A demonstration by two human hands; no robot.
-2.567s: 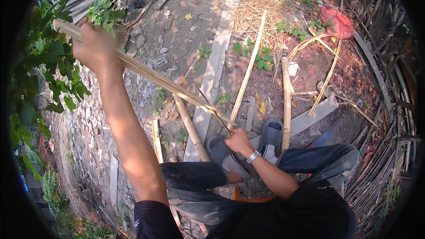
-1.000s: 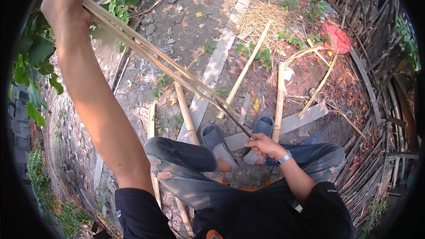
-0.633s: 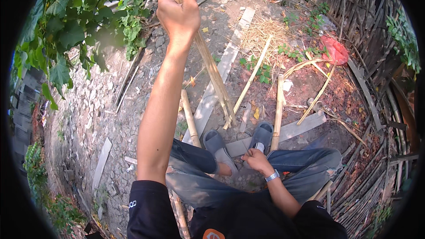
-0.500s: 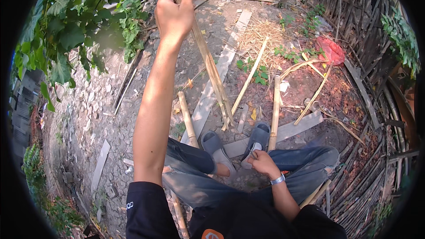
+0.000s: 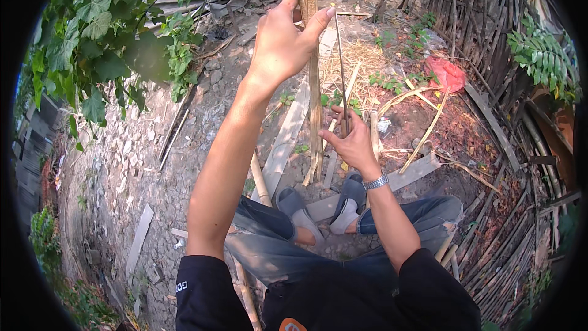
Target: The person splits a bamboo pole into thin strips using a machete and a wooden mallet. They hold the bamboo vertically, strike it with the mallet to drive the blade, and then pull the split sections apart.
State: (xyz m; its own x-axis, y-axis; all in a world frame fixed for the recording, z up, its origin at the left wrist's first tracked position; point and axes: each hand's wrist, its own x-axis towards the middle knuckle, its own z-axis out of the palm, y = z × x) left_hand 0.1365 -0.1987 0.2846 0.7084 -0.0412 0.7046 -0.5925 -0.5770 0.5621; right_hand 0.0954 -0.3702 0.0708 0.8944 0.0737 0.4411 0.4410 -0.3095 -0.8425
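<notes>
My left hand (image 5: 285, 40) is raised high in front of me, its fingers and thumb around the upper end of a split bamboo pole (image 5: 315, 98). The pole stands nearly upright, its lower end at the ground near my feet, and its top shows two thick pieces side by side. To the right of the pole, my right hand (image 5: 353, 143) is closed on the handle of a knife (image 5: 341, 55). Its long, dark, narrow blade points up and is seen almost edge-on. Blade and pole look apart.
Bamboo lengths (image 5: 260, 179) and flat boards (image 5: 285, 135) lie on the stony ground around my feet. A red plastic bag (image 5: 446, 73) rests near the stick fence (image 5: 484, 18) on the right. Leafy vines (image 5: 98, 37) hang at the upper left. Dry straw (image 5: 367, 61) lies ahead.
My right hand has risen from near my right foot to beside the pole, with the knife now showing upright. My left hand and the pole top moved right, bringing the pole closer to upright.
</notes>
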